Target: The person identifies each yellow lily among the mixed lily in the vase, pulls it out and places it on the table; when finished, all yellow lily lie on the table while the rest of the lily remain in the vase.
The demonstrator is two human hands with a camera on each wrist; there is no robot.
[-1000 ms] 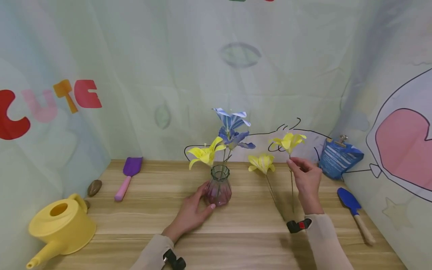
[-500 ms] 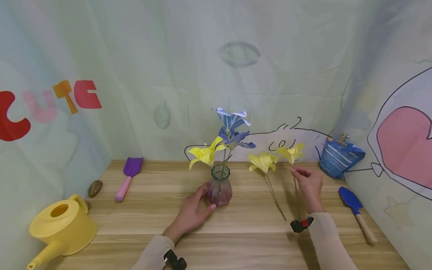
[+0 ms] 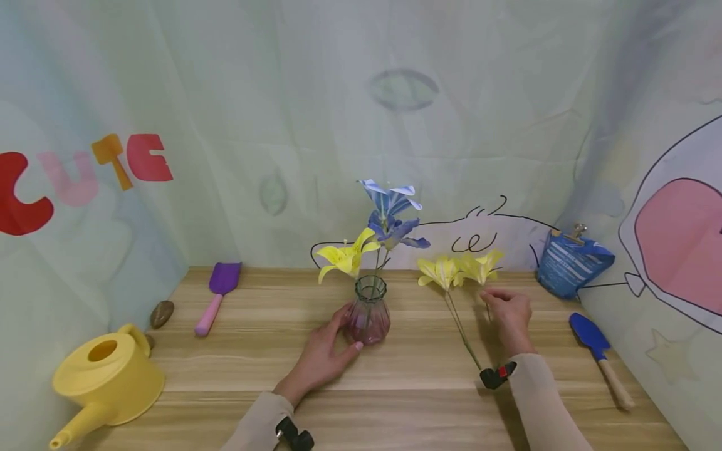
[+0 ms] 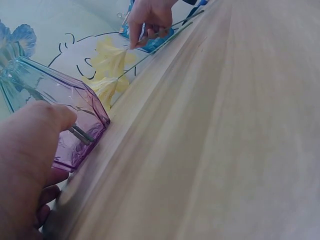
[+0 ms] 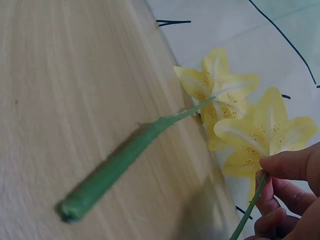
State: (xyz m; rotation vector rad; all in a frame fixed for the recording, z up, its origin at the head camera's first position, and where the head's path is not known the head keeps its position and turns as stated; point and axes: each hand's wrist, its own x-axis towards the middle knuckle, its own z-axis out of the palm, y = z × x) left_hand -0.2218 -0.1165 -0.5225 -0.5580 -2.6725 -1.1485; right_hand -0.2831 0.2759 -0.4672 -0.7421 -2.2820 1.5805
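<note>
The vase on the bench is grasped by the left hand. A yellow lily is pinched by its stem in the right hand, low beside another lily. "CUTE" is read on the backdrop.

Both forearms, in pale sleeves, reach forward from the near edge. The left hand lies low with palm turned inward, thumb raised and fingers curved in a loose cup. The right hand is further out, thumb and forefinger pinched together, the other fingers curled beneath
</note>
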